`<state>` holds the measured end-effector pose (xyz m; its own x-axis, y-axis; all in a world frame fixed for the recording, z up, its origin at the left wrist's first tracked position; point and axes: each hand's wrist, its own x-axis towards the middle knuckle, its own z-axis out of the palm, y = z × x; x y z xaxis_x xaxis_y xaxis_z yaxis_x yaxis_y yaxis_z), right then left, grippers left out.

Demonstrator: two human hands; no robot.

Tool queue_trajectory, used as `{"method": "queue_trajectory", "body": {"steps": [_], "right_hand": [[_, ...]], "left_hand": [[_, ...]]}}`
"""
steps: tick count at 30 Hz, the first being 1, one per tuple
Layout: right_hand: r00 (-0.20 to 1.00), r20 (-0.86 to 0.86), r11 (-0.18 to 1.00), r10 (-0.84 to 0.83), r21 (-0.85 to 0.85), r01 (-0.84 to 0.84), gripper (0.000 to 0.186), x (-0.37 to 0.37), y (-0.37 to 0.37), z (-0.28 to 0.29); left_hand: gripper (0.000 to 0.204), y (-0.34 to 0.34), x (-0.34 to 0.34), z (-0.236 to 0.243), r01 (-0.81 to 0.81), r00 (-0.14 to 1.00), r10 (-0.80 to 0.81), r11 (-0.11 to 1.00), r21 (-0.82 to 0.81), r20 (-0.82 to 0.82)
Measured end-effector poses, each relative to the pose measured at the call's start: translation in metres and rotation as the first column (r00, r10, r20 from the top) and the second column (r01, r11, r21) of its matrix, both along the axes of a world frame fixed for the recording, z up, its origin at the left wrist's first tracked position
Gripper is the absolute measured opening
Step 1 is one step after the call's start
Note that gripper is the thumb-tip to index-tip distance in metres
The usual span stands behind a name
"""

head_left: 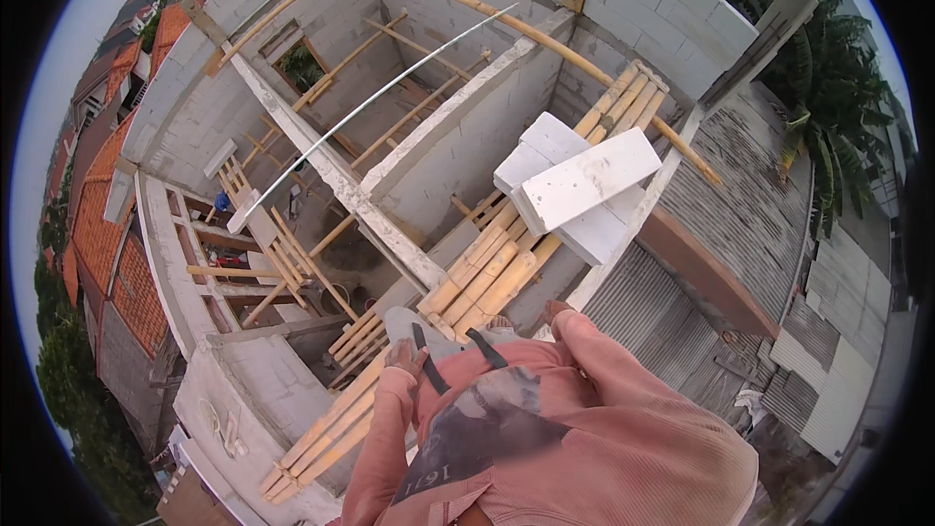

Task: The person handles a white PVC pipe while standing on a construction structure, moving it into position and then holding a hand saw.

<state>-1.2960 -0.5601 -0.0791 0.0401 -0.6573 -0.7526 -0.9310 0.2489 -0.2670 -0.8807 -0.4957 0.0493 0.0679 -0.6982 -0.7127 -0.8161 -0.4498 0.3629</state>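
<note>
My left hand point(405, 356) rests beside a grey, flat, rounded thing point(399, 322) by the bamboo poles, its fingers laid out and holding nothing visible. I cannot make out what the grey thing is. My right hand point(556, 311) shows only in part beyond the pink sleeve, close to the poles and the wall top; its fingers are mostly hidden. Ahead of both hands lies a platform of lashed bamboo poles point(484, 276). Across it sit several white building blocks point(590, 178), one on top of the others at an angle.
Unplastered block walls and a concrete beam point(302, 141) enclose deep rooms below. A long pale rod point(375, 117) spans the opening. Bamboo scaffolding point(282, 253) stands lower left. To the right, corrugated roofs point(740, 185) lie beyond the wall; a curved bamboo pole point(545, 39) crosses the far side.
</note>
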Motion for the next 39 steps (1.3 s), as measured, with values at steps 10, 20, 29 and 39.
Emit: {"method": "queue_trajectory", "body": {"steps": [10, 20, 29, 39], "right_hand": [[0.897, -0.274, 0.831, -0.347, 0.353, 0.430, 0.054, -0.065, 0.159, -0.018], [0.782, -0.223, 0.638, -0.582, 0.471, 0.609, 0.056, -0.005, 0.210, -0.019], [0.750, -0.282, 0.587, -0.599, 0.482, 0.650, 0.055, -0.009, 0.281, -0.060], [0.560, -0.458, 0.502, -0.690, 0.255, 0.826, 0.064, -0.005, 0.223, -0.002]], "left_hand": [[0.105, 0.019, 0.010, -0.026, -0.410, 0.912, 0.405, 0.891, 0.195, 0.065], [0.101, 0.011, 0.042, -0.032, -0.361, 0.930, 0.343, 0.920, 0.155, 0.134], [0.090, 0.006, 0.007, -0.026, -0.389, 0.921, 0.374, 0.895, 0.221, 0.107], [0.092, 0.018, 0.044, -0.018, -0.292, 0.945, 0.266, 0.948, 0.124, 0.190]]}}
